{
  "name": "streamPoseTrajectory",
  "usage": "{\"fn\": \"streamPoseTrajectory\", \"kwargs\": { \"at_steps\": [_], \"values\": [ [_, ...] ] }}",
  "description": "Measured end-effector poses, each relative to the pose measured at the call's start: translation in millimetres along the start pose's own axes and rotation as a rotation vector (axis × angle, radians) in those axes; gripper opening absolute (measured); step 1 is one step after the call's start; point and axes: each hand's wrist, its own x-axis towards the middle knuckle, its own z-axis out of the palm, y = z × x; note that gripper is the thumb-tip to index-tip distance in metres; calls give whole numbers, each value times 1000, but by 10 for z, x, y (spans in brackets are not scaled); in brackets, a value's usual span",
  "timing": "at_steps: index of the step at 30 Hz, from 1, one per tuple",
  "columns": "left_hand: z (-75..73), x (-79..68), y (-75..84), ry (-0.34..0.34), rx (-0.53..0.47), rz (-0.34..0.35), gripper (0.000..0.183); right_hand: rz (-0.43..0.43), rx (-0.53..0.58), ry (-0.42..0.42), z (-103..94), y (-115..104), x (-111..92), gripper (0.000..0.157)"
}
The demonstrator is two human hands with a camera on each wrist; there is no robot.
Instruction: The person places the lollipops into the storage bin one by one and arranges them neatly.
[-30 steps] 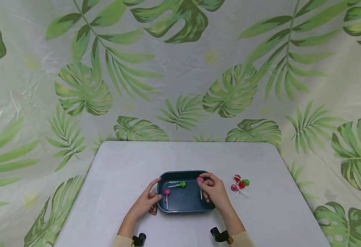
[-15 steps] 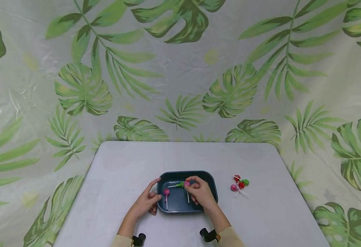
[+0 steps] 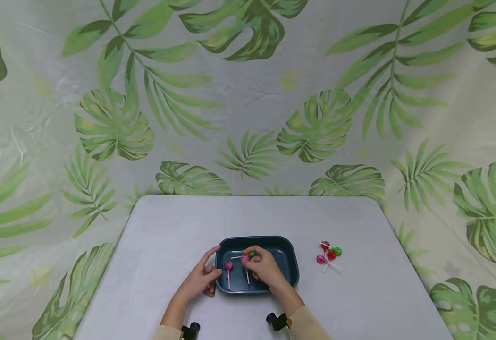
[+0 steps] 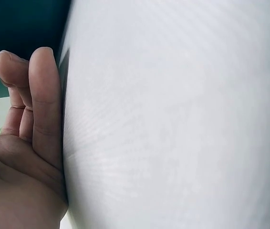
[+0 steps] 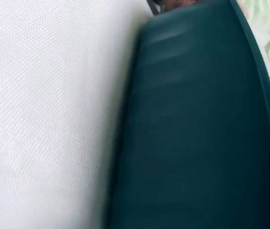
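A dark blue tray (image 3: 288, 264) lies on the white table. Its left rim is held by my left hand (image 3: 198, 278), index finger and thumb on the rim; in the left wrist view the left hand (image 4: 35, 109) has its fingers against the tray's outer wall (image 4: 25, 24). Over the inside of the tray, my right hand (image 3: 264, 267) pinches a pink lollipop (image 3: 245, 258) by its head, white stick pointing toward me. A green lollipop (image 3: 251, 254) lies just behind, partly hidden. Another pink lollipop (image 3: 228, 266) lies at the tray's left. The right wrist view is mostly tray wall (image 5: 197, 119).
Several red, green and pink lollipops (image 3: 332, 254) lie in a loose pile on the table (image 3: 366, 293), right of the tray. Behind the table hangs a leaf-patterned cloth (image 3: 248, 108).
My right hand has carried the pink lollipop leftward across the tray, from its right side to in front of the green lollipop. The left hand has stayed at the rim.
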Motion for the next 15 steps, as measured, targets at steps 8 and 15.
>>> {"fn": "streamPoseTrajectory", "kwargs": {
  "at_steps": [8,15],
  "values": [
    [-10,12,11,-1,4,-2,74,21,-27,-27,99,-7,88,29],
    [-9,1,-1,-8,11,-5,74,25,-26,-52,176,31,152,29]
  ]
}}
